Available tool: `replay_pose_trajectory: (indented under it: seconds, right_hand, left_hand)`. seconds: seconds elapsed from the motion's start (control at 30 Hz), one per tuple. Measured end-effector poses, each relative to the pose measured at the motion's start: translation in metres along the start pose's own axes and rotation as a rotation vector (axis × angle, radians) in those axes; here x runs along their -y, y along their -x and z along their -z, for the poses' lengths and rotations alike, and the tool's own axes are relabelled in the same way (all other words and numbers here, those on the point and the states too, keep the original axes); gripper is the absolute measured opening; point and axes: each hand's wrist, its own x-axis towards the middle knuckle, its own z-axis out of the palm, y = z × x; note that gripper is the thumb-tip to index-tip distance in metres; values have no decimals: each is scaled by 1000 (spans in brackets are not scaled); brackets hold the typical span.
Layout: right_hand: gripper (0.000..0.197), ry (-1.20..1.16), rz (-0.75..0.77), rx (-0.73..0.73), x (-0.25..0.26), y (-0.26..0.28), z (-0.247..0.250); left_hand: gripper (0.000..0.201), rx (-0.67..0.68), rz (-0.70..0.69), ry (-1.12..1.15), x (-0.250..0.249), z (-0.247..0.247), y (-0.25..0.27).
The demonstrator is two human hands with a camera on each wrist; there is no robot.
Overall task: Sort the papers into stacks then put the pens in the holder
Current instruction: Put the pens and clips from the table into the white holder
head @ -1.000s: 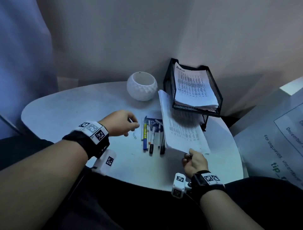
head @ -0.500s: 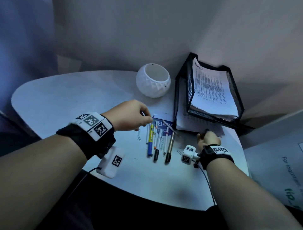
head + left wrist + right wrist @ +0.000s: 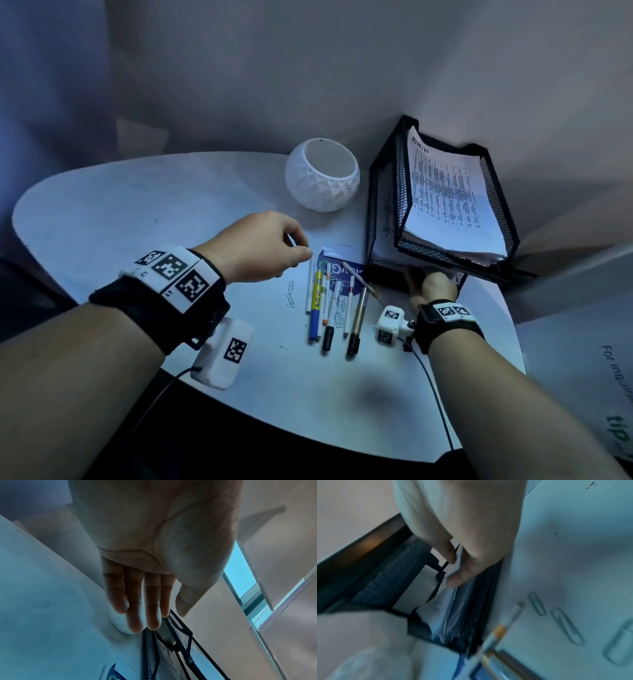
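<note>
Several pens (image 3: 317,308) lie side by side on a blue card (image 3: 337,263) at the table's middle. The white faceted holder (image 3: 322,178) stands behind them with nothing visible in it. My left hand (image 3: 294,260) hovers just left of the pens, fingers relaxed and holding nothing (image 3: 166,619). My right hand (image 3: 430,284) reaches into the lower tier of the black mesh tray (image 3: 496,192). There, thumb and finger pinch a sheaf of papers (image 3: 440,609) at my right hand (image 3: 455,572). Printed papers (image 3: 445,192) fill the upper tier.
Paper clips (image 3: 291,294) lie loose left of the pens and among them, and more paper clips (image 3: 565,626) show close to my right wrist. The round white table (image 3: 102,212) stands in a wall corner. A printed sheet (image 3: 582,377) lies off its right edge.
My right hand has carried the sheaf of papers from the table's front into the tray's lower tier. My left hand has stayed beside the pens.
</note>
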Motion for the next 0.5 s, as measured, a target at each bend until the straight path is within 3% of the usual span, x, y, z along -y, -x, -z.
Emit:
replay_pose_trajectory:
  seconds: [0.07,0.13,0.2,0.3,0.4,0.5]
  right_hand:
    - [24,83,-25,-20,-5,19,-7]
    - [16,196,-2,63,-18,38,-27]
    - [12,389,180,263,-27,61,-55]
    - [4,641,588,498,-17,89,-98]
    - [39,807,864,572,8,101,-141]
    - [78,992,920,581,30,96,-177]
  left_hand:
    - [12,-12,3,11,-1,4,0]
    - [11,-21,4,20,-2,9,0]
    - [10,-31,8,25,-2,14,1]
    - [14,-63,14,0,-1,20,2]
    - [18,-95,15,-24,0,24,3]
    - [20,-112,15,-25,0,29,5]
